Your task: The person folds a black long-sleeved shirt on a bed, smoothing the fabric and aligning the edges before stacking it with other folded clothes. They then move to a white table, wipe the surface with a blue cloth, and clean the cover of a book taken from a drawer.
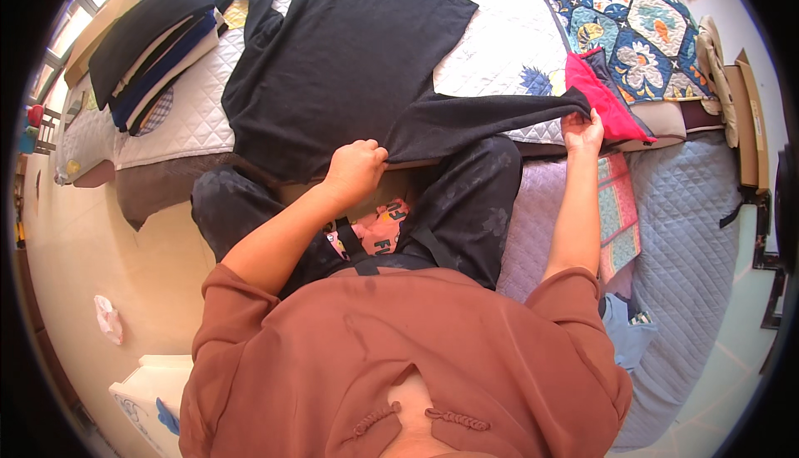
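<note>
A black long-sleeved top (337,64) lies spread over a white quilted bed cover (493,39), its hem towards the far right and one sleeve bent at the upper left. My left hand (359,167) pinches the garment's near edge by the shoulder of the other sleeve. That sleeve stretches out to the right, where my right hand (582,130) holds its cuff between thumb and fingers. Just beside the cuff lies a red cloth with a dark edge (599,92). Left of the top rests a stack of folded clothes (165,58), black, navy and white.
A patterned quilt (630,27) covers the bed's far right. Below it are a blue-grey quilted cover (680,239), a pink and teal cloth (618,208) and a light blue garment (627,333). Cardboard (749,127) stands at right. A crumpled white and pink item (109,319) lies on the floor.
</note>
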Action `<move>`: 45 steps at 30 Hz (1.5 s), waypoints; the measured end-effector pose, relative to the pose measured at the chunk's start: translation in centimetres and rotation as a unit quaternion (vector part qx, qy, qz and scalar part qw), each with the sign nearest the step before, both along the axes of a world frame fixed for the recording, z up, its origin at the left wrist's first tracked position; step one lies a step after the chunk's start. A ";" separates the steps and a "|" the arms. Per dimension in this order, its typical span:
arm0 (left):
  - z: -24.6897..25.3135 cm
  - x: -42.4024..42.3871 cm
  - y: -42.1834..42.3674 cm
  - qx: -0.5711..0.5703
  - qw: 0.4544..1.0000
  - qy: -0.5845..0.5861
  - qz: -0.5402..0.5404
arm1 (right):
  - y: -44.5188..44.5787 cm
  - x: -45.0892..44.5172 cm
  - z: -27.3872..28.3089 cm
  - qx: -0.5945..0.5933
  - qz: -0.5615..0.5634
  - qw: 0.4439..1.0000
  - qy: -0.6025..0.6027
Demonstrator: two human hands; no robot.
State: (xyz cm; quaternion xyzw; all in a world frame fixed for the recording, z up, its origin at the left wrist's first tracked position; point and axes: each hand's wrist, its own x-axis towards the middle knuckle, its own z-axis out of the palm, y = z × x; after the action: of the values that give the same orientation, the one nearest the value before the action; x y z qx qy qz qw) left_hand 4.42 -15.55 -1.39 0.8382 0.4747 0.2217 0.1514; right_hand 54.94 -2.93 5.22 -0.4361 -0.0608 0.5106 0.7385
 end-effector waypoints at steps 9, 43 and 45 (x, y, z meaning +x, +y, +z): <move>0.2 -1.0 0.6 -0.098 0.990 -0.101 0.019 | 10.2 -4.5 4.1 0.077 0.036 0.995 -0.054; -0.1 -3.6 4.4 -0.442 0.781 -0.413 0.157 | 16.9 -21.9 -7.6 -0.058 0.188 0.717 -0.668; -0.2 -3.7 4.4 -0.445 0.783 -0.405 0.155 | 18.3 -21.9 -7.8 -0.041 0.172 0.654 -0.736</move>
State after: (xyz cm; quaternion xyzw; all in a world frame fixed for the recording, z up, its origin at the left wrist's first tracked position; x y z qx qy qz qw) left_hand 0.69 -11.13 -1.57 0.4258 0.5392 0.3253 0.6497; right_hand 33.07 15.38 -2.59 -0.6804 -0.6373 0.1421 0.3327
